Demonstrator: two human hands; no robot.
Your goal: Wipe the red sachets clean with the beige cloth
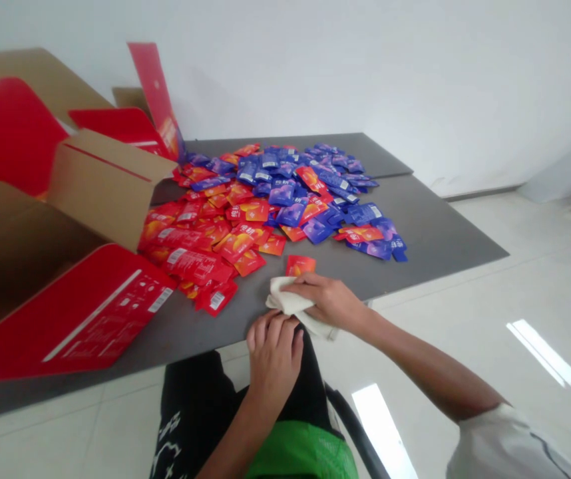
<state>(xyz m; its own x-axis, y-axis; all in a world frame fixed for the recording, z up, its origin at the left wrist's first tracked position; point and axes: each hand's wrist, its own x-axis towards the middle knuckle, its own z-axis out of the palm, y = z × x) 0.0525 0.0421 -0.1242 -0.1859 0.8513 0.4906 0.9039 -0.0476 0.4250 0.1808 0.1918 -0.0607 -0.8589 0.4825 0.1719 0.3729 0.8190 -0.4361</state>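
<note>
two hands meet on a crumpled off-white cloth (290, 303) at the near edge of the worktop (445, 233). the fingers (310, 287) of the right hand (328, 299) lie almost straight across the top of the cloth, pointing left and a little apart; the thumb is out of sight, so i cannot tell whether they grip or only press. the fingers (270, 329) of the left hand (274, 356) are curled close together, their tips at the cloth's near edge (whether they pinch it is hidden from this view). at this moment both hands are on the cloth, and neither touches a sachet. the cloth's long axis runs from upper left to lower right, its lower end hanging toward the worktop's edge.

just beyond the right fingers, touching neither hand, lies one red sachet (300, 265), set apart from a wide heap of foil sachets (265, 199): red ones gather on the left, blue and purple on the right. an open cardboard carton (106, 186) with red flaps stands at the left, against the heap. below the hands are the person's black shorts (190, 412), and a white sleeve (505, 446) ends the right arm above a pale tiled floor (515, 332).
</note>
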